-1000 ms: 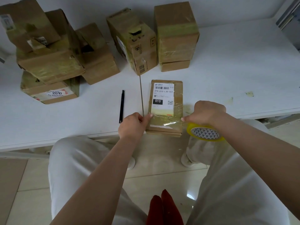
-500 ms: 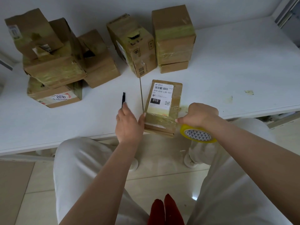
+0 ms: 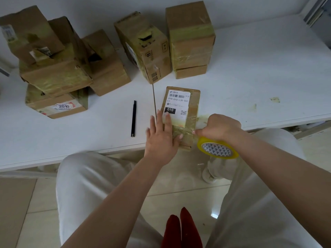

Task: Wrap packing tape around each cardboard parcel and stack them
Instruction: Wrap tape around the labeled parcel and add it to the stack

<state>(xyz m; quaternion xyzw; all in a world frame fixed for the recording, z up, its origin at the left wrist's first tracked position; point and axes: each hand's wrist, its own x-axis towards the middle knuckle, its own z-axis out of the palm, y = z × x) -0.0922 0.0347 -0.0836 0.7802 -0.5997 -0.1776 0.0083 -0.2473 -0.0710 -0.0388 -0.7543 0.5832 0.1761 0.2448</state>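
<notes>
Parcel (image 3: 193, 104) flat at the front edge of the white table (image 3: 259, 68), tape going across it.

Big picture first: taped cardboard boxes piled in the back left corner (image 3: 59, 76), two more stacks along the back edge (image 3: 189, 38). Down front, left hand (image 3: 161, 138) lies flat, fingers straight, pressing the parcel's near end, which overhangs the edge. Right hand (image 3: 220, 127) curls round the yellow tape roll (image 3: 217, 149), just off the front edge. Black pen (image 3: 133, 119) lies left of the parcel.

A parcel-packing station, seemingly a plain room; taped cardboard parcels (image 3: 59, 68) with shipping labels crowd the white tabletop (image 3: 259, 77); pale floor tiles (image 3: 179, 190) below the tabletop.
</notes>
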